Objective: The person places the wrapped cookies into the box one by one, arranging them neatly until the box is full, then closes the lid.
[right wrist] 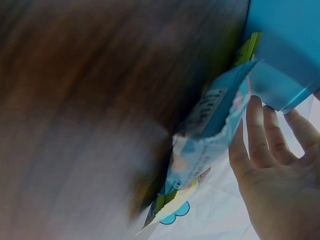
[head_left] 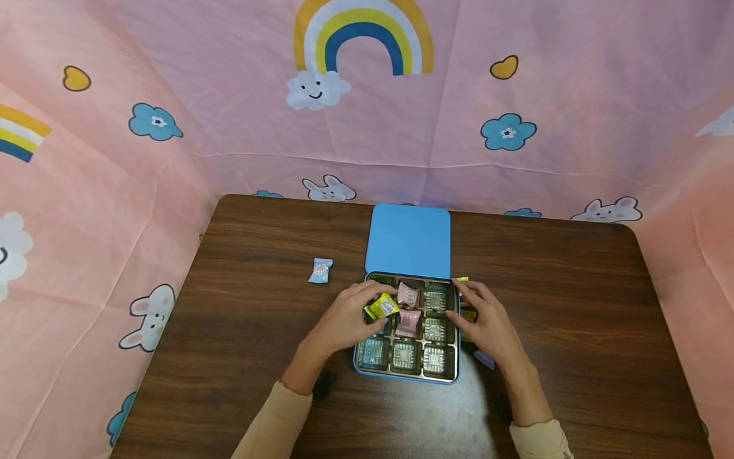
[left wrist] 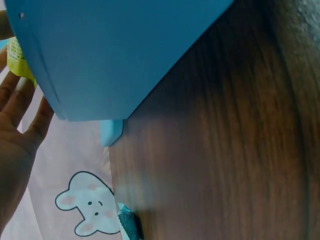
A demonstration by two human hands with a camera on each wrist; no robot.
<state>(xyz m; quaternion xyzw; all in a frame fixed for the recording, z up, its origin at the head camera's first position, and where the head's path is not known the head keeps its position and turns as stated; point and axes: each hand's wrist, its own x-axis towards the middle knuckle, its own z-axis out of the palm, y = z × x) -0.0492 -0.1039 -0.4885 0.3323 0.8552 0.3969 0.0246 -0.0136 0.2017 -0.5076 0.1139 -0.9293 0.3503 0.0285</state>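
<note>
A blue tin (head_left: 401,378) with its lid (head_left: 409,239) folded back holds a tray of square compartments. My left hand (head_left: 346,315) is above the tray's left side, pinching a yellow wrapped candy (head_left: 383,306) between thumb and fingers; the left wrist view catches that yellow wrapper (left wrist: 18,61) too. Two pink wrapped candies, one farther back (head_left: 408,295) and one nearer (head_left: 408,324), lie in the middle column. With fairly straight fingers, my right hand (head_left: 490,322) touches the tin's right side; in the right wrist view its fingertips meet the blue wall (right wrist: 285,60).
A light blue wrapped candy (head_left: 320,270) lies on the brown table (head_left: 258,319), left of the tin. Right of the tin, partly under my right hand, are a blue packet (right wrist: 207,130) and yellow wrappers (right wrist: 172,205). A pink printed cloth (head_left: 241,95) hangs around the table.
</note>
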